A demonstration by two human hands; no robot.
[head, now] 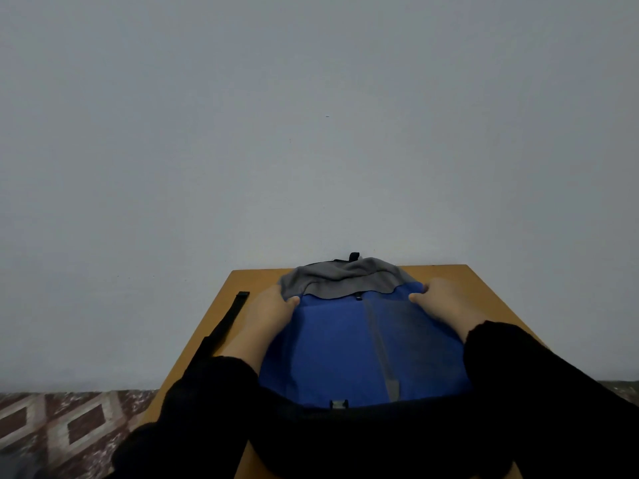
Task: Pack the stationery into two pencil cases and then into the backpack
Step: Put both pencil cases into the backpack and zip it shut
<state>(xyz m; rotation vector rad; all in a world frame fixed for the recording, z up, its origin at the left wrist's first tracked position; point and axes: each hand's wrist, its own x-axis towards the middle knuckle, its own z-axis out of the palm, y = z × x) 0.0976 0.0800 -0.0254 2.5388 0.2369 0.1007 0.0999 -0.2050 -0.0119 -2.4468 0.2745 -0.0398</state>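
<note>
1. A blue backpack [349, 344] with a grey top section lies flat on a wooden counter [484, 292] in the lower centre of the frame, its grey end toward the wall.
2. What the backpack holds cannot be seen; only its outer fabric shows. No pencil cases or stationery are in view.
3. The left hand [273, 312], at centre left, grips the backpack's left edge where grey meets blue, its thumb lying on top of the fabric.
4. The right hand [442, 305], at centre right, grips the opposite edge in the same way, thumb on the blue fabric.
5. A black strap [226, 321] trails across the counter left of the bag.
6. A small dark tag sits at the grey-blue seam; any writing is too small to read.
7. Patterned floor tiles [69, 423] fill the lower left.
</note>
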